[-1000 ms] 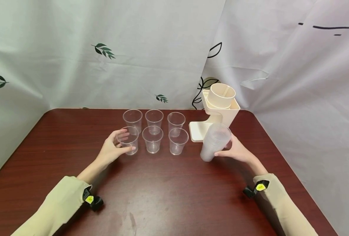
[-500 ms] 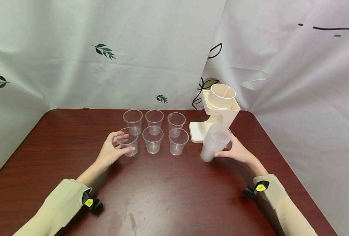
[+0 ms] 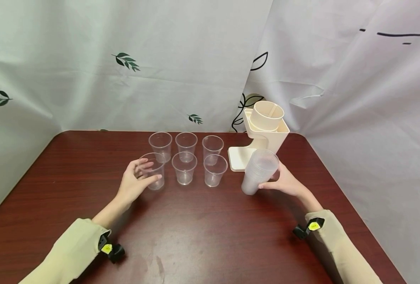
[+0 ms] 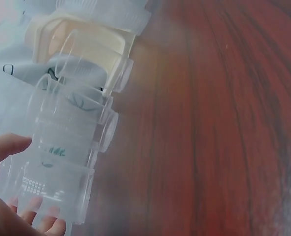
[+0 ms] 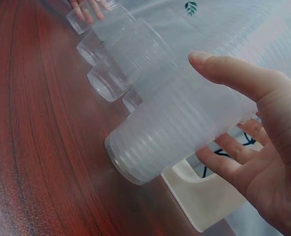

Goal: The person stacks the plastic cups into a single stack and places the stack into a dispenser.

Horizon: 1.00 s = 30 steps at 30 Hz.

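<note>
My left hand [image 3: 132, 185] holds the front-left clear plastic cup [image 3: 157, 167] upright, thumb on its near right side and fingers round behind it. In the left wrist view the hand [image 4: 10, 196] spans this cup [image 4: 61, 189] between thumb and fingers. A tall stack of nested clear cups [image 3: 257, 169] stands at the right, gripped from its right side by my right hand [image 3: 286, 182]. The right wrist view has the stack [image 5: 160, 128] between the thumb and fingers of that hand [image 5: 268, 132].
Two more cups stand in the front row [image 3: 184, 173] [image 3: 213, 175], with three behind, one of them [image 3: 160, 146] at the left. Behind the stack is a cream holder [image 3: 274, 138] with a round top and flat base. A patterned white cloth [image 3: 160, 79] hangs along the table's back edge.
My left hand and its cup have shifted slightly left and nearer, away from the neighbouring cup. The right hand and the stack have stayed in place.
</note>
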Tool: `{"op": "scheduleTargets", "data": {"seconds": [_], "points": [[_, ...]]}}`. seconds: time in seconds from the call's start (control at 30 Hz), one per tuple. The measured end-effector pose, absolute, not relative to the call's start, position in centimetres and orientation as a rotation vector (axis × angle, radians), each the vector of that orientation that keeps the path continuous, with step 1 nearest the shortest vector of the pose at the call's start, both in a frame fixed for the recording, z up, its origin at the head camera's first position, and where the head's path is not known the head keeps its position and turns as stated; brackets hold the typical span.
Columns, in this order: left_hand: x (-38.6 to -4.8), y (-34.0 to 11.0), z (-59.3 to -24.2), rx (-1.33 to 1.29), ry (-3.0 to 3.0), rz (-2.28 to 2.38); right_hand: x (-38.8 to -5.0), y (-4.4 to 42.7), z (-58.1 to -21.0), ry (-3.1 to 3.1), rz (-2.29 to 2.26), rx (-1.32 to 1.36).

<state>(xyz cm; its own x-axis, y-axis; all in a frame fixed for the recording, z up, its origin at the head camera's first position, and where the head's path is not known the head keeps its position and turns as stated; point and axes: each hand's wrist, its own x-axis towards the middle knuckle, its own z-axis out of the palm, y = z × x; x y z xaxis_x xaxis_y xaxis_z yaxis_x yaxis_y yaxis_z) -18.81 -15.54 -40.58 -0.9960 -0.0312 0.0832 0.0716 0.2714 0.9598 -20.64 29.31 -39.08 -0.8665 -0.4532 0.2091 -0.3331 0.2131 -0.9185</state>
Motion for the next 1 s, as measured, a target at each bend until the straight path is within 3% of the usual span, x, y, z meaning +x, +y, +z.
{"op": "scheduleTargets", "data": {"seconds": [0.3,1.0], "points": [[-18.1,-15.1,-39.0,0.109,-2.380,-1.877,-20.5,29.3,-39.0,2.377,-1.739,-0.741],[-18.2,-13.7,-36.4,0.140,-2.087,-1.982,-20.5,29.3,-38.9,2.357,-1.743,-0.738]]}}
